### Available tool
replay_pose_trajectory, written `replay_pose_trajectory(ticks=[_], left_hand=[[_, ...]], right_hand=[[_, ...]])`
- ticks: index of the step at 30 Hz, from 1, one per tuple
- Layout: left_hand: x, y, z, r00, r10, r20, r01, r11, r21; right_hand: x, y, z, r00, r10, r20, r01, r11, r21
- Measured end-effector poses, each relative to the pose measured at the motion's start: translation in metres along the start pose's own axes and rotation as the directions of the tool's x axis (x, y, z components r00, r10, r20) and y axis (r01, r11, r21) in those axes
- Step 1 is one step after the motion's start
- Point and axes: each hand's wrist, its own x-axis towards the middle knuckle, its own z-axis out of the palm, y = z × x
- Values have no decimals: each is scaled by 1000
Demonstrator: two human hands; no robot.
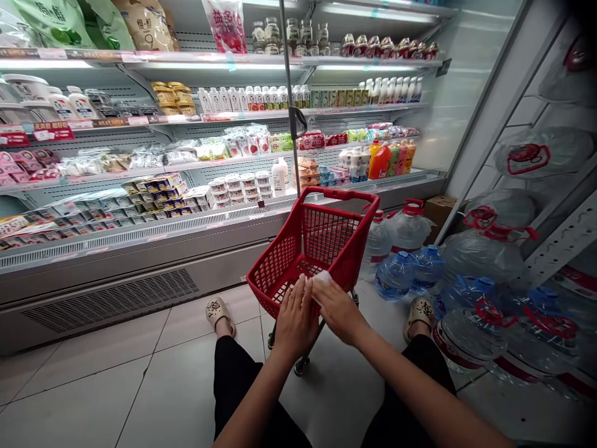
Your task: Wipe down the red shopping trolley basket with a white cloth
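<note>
A small red shopping cart (261, 264) with mesh sides stands right in front of me, between my feet. My left hand (297, 317) has its fingers stretched out, over the cart's near edge. Close beside it my right hand (339, 308) presses a crumpled white wipe (321, 277) under its fingers, at the same near edge. The wipe is mostly covered by the fingers, so I cannot tell whether it is cloth or paper. Inside, the cart's basket shows bare red plastic.
An open refrigerated display (112, 280) with dairy cups, bottles and packs spans the far side. A vertical door edge with a black handle (297, 122) stands behind the cart. Several large water bottles (471, 330) crowd the floor at right. Pale tiles (84, 398) cover the floor.
</note>
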Motion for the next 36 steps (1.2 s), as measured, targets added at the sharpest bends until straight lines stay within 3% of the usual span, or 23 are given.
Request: replay_pose_trajectory(ticks=[3,5,8,11,14,18,24,28,31,33,36], left_hand=[[-1,5,1,996,94,11,-93,995,-44],[-1,-5,-2,988,149,46,-148,988,-35],[5,-37,-10,985,139,106,-145,988,56],[15,-65,-12,979,118,165,-137,985,109],[26,-71,-2,975,127,182,-150,981,119],[38,-56,16,989,83,119,-103,980,172],[40,-32,27,997,7,78,-24,975,221],[33,1,30,999,-53,6,51,977,208],[27,28,29,997,-73,-16,75,981,177],[24,38,25,999,-29,20,27,992,123],[25,35,15,978,171,116,-172,985,-7]], right_hand=[[-19,-20,-8,998,-58,18,57,997,47],[-33,-13,-16,997,-64,38,63,997,45],[-48,19,-26,998,-21,57,20,1000,12],[-50,57,-29,994,98,38,-97,994,-46],[-46,81,-28,974,226,5,-225,971,-75],[-53,74,-22,956,290,-35,-292,953,-75],[-85,21,-11,949,298,-106,-308,947,-95],[-82,-9,-2,944,301,-132,-313,946,-82],[-80,-17,2,957,265,-114,-275,958,-77],[-86,-15,-1,964,249,-93,-257,963,-81],[-103,3,-14,967,246,-67,-252,963,-97]])
